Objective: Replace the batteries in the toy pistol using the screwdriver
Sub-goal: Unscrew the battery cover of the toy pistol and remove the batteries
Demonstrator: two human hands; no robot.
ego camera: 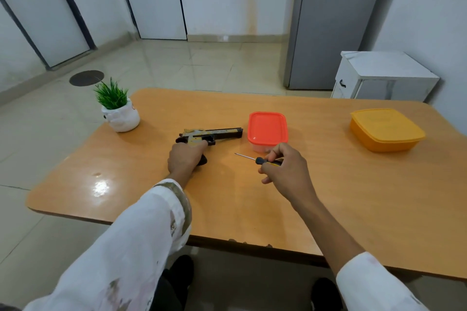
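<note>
Two hands are over the orange table [252,209]. The left hand [185,159] is curled round the grip of the toy pistol [214,133], which lies flat on the table about mid-width with its barrel pointing right. The right hand [288,169], right of the pistol and nearer the person, holds the black-and-yellow handle of the screwdriver [260,160] in curled fingers. The thin shaft points left toward the pistol, with its tip just short of the grip and not touching it. Cannot tell if the screwdriver rests on the table or is lifted. A clear box with a red lid [267,127] sits just right of the pistol's muzzle, close but apart. A closed yellow box [385,129] is well right of the pistol, near the table edge. A small potted plant [118,111] in a white pot stands left of the pistol, at the far left corner. A white cabinet [379,76] stands on the floor beyond the pistol and to its right.
</note>
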